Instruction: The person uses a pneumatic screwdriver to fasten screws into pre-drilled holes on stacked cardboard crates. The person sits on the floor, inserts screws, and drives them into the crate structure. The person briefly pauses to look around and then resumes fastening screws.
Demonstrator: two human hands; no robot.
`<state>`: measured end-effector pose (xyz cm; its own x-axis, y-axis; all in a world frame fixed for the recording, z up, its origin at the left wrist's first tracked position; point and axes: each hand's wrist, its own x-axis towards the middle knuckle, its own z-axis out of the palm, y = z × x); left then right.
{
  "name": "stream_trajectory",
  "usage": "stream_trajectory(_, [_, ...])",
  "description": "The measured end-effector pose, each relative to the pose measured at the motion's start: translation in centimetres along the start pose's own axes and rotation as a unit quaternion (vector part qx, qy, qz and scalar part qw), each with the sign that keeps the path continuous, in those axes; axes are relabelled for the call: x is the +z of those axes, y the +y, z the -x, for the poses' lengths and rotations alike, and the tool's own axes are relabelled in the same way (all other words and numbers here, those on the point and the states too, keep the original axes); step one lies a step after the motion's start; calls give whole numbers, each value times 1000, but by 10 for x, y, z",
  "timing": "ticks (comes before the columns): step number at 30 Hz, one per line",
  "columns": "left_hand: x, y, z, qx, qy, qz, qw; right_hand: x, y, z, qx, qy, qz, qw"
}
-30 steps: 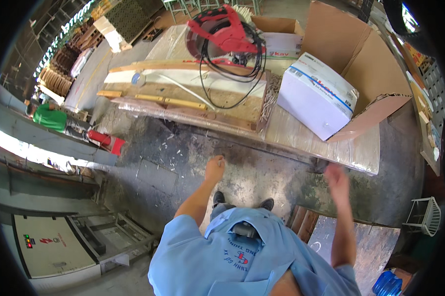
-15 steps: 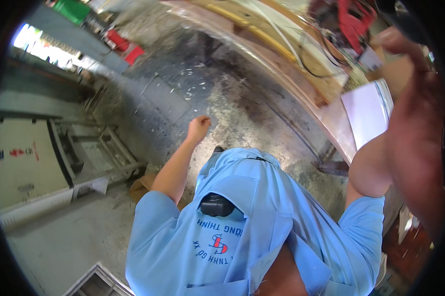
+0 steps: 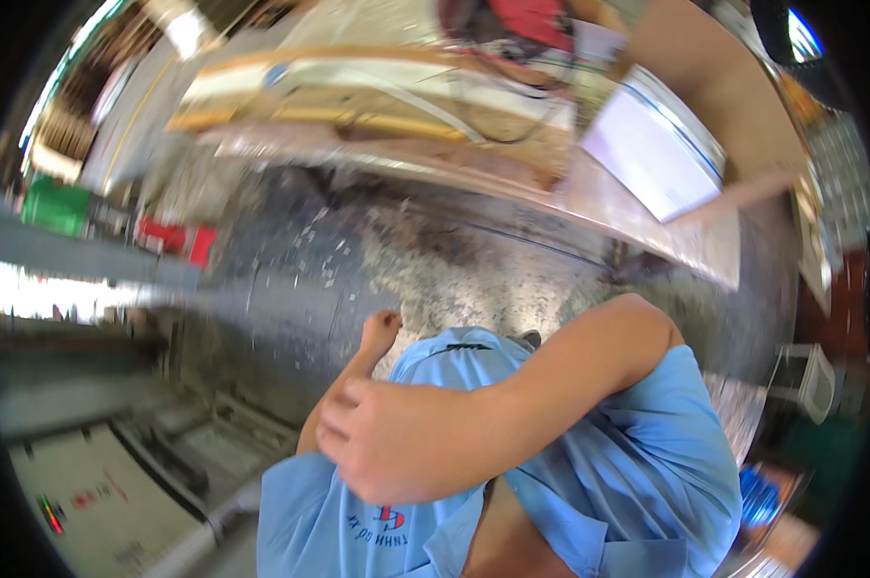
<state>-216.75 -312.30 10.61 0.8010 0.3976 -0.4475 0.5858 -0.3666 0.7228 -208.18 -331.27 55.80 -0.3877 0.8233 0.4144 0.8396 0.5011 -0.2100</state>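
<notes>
My right arm bends across my chest. My right hand (image 3: 396, 438) is in front of the left breast of my light blue shirt (image 3: 637, 453), its fingers curled inward. It covers the shirt pocket, and whatever its fingers hold, if anything, is hidden. Lower down at my left side hangs my left hand (image 3: 381, 332), over the floor. Its fingers are curled together and no held thing shows.
Ahead stands a long workbench (image 3: 690, 241) with wooden boards (image 3: 358, 111), red equipment with black cables (image 3: 531, 24), and a white paper pad (image 3: 657, 144). Left are a pale cabinet (image 3: 98, 501), a red machine (image 3: 180, 236) and a green one (image 3: 54, 204). Scraps litter the floor (image 3: 310, 260).
My right hand has swung from beside the bench to my chest, covering the pocket where a black object showed. The view has turned to the right. My left hand still hangs at my side.
</notes>
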Motion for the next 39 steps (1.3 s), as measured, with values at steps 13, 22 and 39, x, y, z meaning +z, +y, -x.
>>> stream_trajectory(13, [174,395,11,197,-482,114,846,-56,-36,361,562,607,-347,442])
stream_trajectory(22, [317,645,46,523,-508,176,661,-108,-76,531,563,778,-51,273])
stream_trajectory(39, [448,778,-26,308,-609,189,706,-194,-75,682,651,571,118,486])
